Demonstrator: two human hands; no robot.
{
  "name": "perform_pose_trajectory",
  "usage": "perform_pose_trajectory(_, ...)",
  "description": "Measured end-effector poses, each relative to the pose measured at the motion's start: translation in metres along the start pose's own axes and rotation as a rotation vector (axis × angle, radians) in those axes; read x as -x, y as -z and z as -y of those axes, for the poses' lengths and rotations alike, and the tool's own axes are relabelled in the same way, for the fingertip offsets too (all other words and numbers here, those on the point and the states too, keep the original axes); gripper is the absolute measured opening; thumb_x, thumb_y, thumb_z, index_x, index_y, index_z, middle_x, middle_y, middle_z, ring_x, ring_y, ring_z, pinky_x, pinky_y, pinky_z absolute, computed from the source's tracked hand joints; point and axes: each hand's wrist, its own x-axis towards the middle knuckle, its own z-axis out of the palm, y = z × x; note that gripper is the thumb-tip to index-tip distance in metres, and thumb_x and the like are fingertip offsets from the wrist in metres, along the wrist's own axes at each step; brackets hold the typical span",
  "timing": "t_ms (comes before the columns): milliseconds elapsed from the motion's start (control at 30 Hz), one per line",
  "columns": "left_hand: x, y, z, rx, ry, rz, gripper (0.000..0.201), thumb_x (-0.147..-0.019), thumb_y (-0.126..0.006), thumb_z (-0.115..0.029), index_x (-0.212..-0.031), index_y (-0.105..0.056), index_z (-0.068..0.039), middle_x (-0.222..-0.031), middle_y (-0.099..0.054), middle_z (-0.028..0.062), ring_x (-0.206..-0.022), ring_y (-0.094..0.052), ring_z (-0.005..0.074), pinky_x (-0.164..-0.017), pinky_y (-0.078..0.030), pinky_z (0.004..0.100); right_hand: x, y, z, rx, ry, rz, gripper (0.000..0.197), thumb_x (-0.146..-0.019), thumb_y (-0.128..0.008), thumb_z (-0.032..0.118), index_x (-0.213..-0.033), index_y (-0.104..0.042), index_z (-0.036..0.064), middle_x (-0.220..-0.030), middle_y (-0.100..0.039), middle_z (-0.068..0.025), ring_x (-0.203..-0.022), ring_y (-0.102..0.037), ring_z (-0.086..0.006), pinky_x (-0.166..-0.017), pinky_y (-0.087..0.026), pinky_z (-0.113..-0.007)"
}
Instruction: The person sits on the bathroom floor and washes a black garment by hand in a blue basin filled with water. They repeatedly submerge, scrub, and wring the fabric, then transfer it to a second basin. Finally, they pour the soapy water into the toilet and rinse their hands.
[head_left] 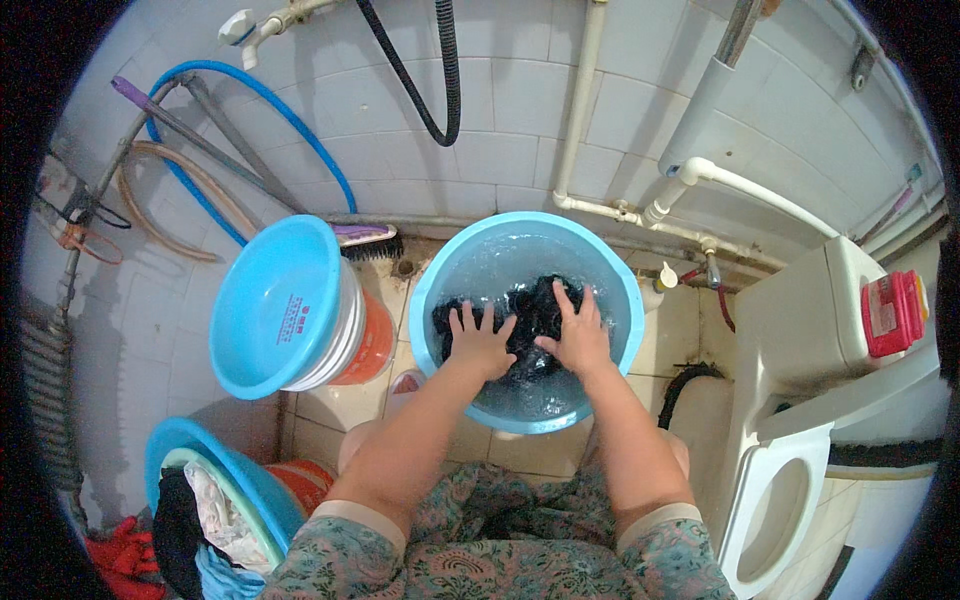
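In front of me stands a round light-blue basin holding water with some suds. Black cloth lies partly under the water; what garment it is I cannot tell. My left hand rests over the cloth on the left side, fingers spread. To its right, my right hand is laid on the cloth with its fingers apart too. Both palms face down, and neither hand is closed round the cloth. The deeper part of the cloth is hidden by the hands and the cloudy water.
Left of the basin, an empty blue basin sits tilted on an orange-and-white bucket. Below it, another blue tub holds clothes. A purple-backed brush lies by the wall. A white toilet stands at right, with a pink container on it.
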Motion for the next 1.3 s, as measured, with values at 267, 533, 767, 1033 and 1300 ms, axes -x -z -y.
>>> perform_pose_trajectory(267,-0.031,-0.029,0.004,0.141,-0.047,0.005,0.063,-0.085,-0.051,-0.036,-0.142,-0.028,-0.025,-0.150,-0.016,0.0115,-0.137,-0.007,0.0418,-0.108,-0.003,0.0582,-0.007,-0.026,-0.004,0.100,-0.088,0.125,0.101,-0.063,-0.079,0.023,-0.142,-0.016,0.0353,-0.142,-0.018,-0.0255,-0.125,-0.036,-0.0416,-0.093,-0.041,-0.052)
perform_pose_trajectory(533,-0.036,-0.049,0.009,0.143,-0.101,-0.155,0.059,-0.084,-0.051,-0.034,-0.138,-0.035,-0.016,-0.146,-0.025,0.0117,-0.135,-0.016,0.0390,-0.109,-0.008,0.0549,-0.018,-0.028,-0.006,-0.021,-0.119,0.097,0.079,-0.068,-0.074,0.020,-0.136,-0.035,0.0320,-0.135,-0.038,-0.0203,-0.110,-0.052,-0.0402,-0.090,-0.045,-0.045)
perform_pose_trajectory(767,-0.009,0.009,0.005,0.387,-0.227,-0.287,0.086,-0.078,-0.065,-0.035,-0.143,-0.016,-0.008,-0.146,-0.022,0.0167,-0.136,-0.017,0.0364,-0.109,-0.018,0.0505,0.007,0.055,0.005,-0.365,0.051,-0.131,0.054,-0.068,-0.074,0.019,-0.118,-0.057,0.0246,-0.109,-0.059,-0.0085,-0.100,-0.058,-0.0318,-0.085,-0.047,-0.041)
perform_pose_trajectory(1033,0.047,0.082,0.009,1.177,-0.670,-0.275,0.083,-0.074,-0.073,-0.017,-0.140,-0.025,-0.005,-0.130,-0.045,0.0140,-0.120,-0.044,0.0217,-0.102,-0.033,0.0357,0.047,0.107,0.017,-0.733,0.457,-0.134,0.073,-0.064,-0.074,0.008,-0.130,-0.047,0.0205,-0.115,-0.056,-0.0109,-0.109,-0.054,-0.0276,-0.092,-0.044,-0.034)
perform_pose_trajectory(1300,0.038,0.075,0.013,2.070,-0.614,-0.476,0.039,-0.084,-0.055,0.002,-0.121,-0.046,-0.005,-0.112,-0.057,0.0072,-0.104,-0.055,0.0188,-0.092,-0.044,0.0333,0.040,0.098,0.000,-1.166,0.322,0.077,0.094,-0.073,-0.075,0.014,-0.145,-0.014,0.0114,-0.138,-0.027,-0.0206,-0.123,-0.040,-0.0329,-0.097,-0.041,-0.039)
